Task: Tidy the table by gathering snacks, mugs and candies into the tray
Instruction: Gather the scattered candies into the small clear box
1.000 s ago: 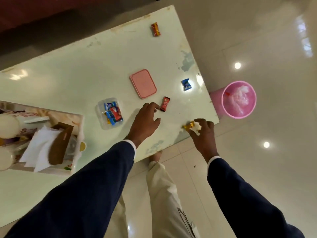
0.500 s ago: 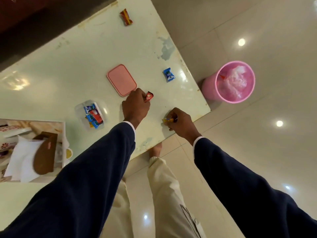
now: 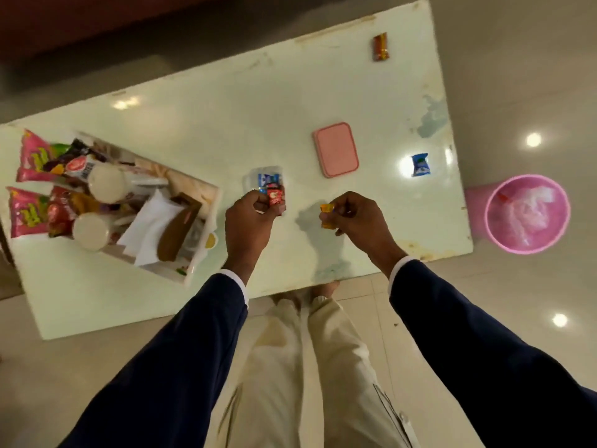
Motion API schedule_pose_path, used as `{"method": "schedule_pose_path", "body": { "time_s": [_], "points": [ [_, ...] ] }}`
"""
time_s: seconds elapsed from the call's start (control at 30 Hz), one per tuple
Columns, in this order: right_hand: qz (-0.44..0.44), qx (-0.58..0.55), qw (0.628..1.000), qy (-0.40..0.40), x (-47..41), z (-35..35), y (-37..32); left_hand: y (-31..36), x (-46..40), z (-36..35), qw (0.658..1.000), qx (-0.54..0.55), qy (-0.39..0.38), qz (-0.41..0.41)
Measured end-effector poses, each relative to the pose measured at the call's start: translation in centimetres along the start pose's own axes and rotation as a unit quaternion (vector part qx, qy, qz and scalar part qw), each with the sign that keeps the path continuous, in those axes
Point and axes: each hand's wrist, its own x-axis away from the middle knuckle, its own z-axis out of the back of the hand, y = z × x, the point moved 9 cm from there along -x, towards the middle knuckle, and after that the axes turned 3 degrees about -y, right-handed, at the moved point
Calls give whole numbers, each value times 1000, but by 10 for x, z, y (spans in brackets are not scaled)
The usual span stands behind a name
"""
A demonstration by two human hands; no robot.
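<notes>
Above the table point(image 3: 226, 124), a red candy point(image 3: 275, 196) and an orange candy point(image 3: 327, 215), just lifted, are being pinched in left hand point(image 3: 248, 218) and right hand point(image 3: 355, 215), tray-bound point(image 3: 211, 202).

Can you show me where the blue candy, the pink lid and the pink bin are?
blue candy point(image 3: 420, 164), head view, middle of the wrapper.
pink lid point(image 3: 336, 149), head view, centre of its top.
pink bin point(image 3: 491, 234), head view, near rim.

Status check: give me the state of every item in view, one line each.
left hand: shut on red candy
right hand: shut on orange candy
clear container: open, candies inside
pink lid: off, flat on table
blue candy: loose on table
far candy: loose on table
tray: loaded with snacks
</notes>
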Motion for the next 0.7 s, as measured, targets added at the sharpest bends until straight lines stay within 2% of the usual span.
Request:
{"method": "schedule_pose_path", "body": {
  "time_s": [0.13, 0.3, 0.53, 0.7],
  "points": [
    [43, 40, 998, -20, -18, -56, -40, -34, -11, 17, 999, 21, 11, 24],
    [62, 98, 993, -13, -34, -93, -67, -43, -15, 14, 997, 78, 14, 9],
    [46, 150, 987, 24, -33, -90, -73, -40, -19, 14, 990, 143, 18, 1],
    [40, 165, 984, 48, -27, -89, -70, -40, -19, 22, 989, 144, -11, -14]
  ]
}}
